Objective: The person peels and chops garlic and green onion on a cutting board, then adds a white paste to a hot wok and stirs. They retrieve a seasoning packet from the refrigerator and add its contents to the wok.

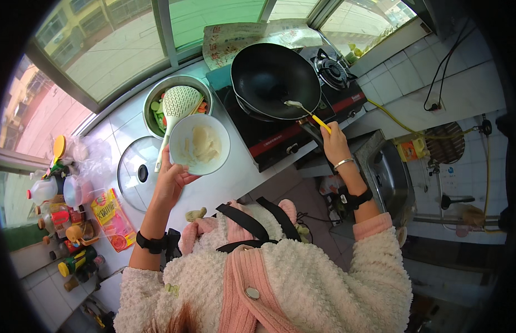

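My left hand holds a white bowl with a pale, creamy paste in it, tilted over the counter. In my right hand is a yellow-handled spoon or small spatula; its tip bears some of the pale paste and hangs over the near right side of a black wok. The wok stands on the left burner of a gas stove, its handle beneath my right hand. Behind the bowl, a white slotted ladle lies across a metal basin of cut vegetables.
A glass lid lies left of my left hand. Bottles, jars and a yellow food packet crowd the counter's left end. The second burner is behind the wok's right side. A sink and a yellow hose are at right.
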Available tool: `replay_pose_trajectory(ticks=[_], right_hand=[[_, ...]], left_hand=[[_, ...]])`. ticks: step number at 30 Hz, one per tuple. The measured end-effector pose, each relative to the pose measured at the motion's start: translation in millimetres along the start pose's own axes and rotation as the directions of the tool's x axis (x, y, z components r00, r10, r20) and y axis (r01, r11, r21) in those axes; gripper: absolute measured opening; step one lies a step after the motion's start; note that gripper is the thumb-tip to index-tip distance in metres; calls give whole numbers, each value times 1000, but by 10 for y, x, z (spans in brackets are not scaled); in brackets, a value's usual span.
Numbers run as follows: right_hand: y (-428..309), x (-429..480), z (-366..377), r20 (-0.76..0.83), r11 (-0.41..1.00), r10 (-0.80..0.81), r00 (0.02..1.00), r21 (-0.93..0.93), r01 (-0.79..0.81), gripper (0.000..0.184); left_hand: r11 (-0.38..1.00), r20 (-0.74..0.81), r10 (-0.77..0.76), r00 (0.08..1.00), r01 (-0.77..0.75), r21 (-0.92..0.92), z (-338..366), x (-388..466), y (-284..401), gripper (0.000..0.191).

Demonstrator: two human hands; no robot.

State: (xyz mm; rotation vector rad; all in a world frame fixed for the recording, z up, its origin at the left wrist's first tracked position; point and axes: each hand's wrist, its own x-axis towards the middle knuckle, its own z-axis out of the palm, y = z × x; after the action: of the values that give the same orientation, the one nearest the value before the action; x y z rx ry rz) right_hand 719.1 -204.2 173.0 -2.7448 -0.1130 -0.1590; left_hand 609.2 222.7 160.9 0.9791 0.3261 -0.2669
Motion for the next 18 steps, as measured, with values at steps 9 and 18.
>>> replay_pose_trajectory(ticks=[9,18], right_hand=[[61,80,70,56,998,33,998,47,-36,29],[-34,191,-85,71,1000,17,997,5,-18,29]], left_hand=[[999,-1,-21,1000,21,-25,-114,48,-37,82],[1000,-25,-6,1000,6,-1,-98,56,-18,76]])
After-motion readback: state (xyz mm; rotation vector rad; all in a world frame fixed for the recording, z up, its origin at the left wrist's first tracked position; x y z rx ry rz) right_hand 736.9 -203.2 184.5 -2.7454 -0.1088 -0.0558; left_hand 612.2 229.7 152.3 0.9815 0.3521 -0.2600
